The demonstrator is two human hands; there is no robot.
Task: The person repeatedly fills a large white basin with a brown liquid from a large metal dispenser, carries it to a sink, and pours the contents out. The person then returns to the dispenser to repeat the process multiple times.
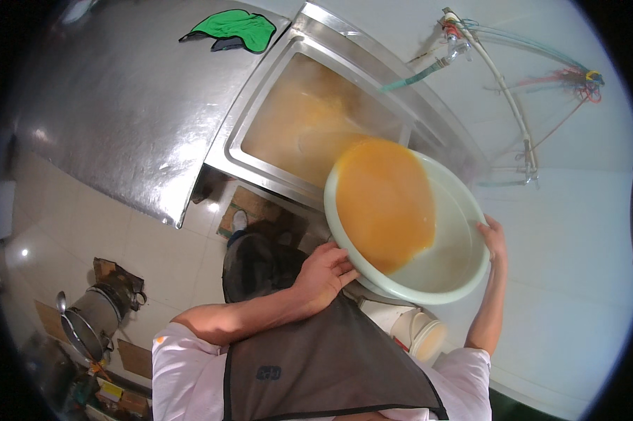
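Note:
A large pale green plastic basin [456, 226] is tilted over the near edge of a stainless steel sink [232, 142]. Orange liquid [385, 205] pools towards its lowered far side and pours over the rim. My left hand [324, 271] grips the basin's near-left rim. On the opposite side, my right hand [493, 237] holds the rim, its fingers partly hidden by the basin. Murky yellow-brown liquid [316, 113] fills the sink, with steam or mist above it.
Left of the sink is a steel worktop [122, 100] bearing a green cloth [237, 30]. A green hose [416, 79] hangs from a wall pipe tap. A lidded white bucket [427, 337] stands by my right side. Behind left, a metal pot [87, 326] stands on the tiled floor.

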